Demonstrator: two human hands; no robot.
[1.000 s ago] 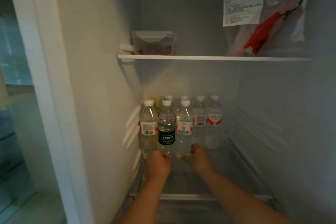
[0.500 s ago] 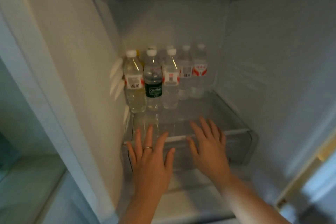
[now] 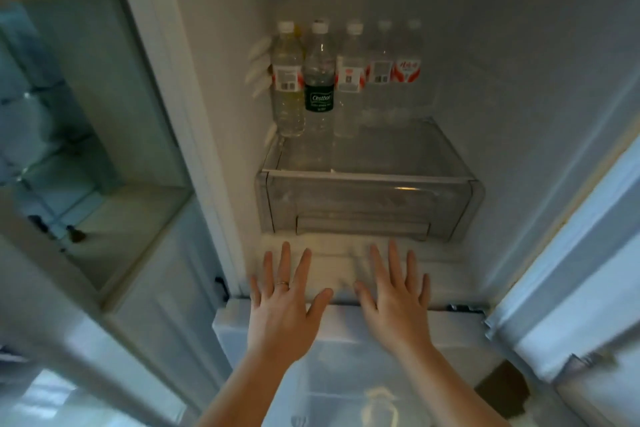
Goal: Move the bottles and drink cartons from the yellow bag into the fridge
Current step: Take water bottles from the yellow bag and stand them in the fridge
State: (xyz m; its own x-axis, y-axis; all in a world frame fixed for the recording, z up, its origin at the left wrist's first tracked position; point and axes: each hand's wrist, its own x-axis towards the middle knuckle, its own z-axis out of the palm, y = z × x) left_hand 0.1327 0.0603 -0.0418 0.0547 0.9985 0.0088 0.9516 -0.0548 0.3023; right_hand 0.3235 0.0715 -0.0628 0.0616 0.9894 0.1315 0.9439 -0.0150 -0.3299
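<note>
Five clear plastic bottles with white caps (image 3: 348, 80) are lined up upright on the glass shelf (image 3: 398, 146) at the back left of the white fridge (image 3: 519, 80). A dark green label is borne by the second bottle from the left. A transparent plastic drawer (image 3: 370, 204) is set under the shelf. The left hand (image 3: 284, 308) and right hand (image 3: 394, 302) are held flat in front of the drawer, fingers spread, with nothing gripped, well apart from the bottles.

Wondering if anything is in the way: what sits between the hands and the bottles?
In the head view, the clear drawer and the bare front of the shelf above it lie between the left hand, the right hand and the bottles.
</note>
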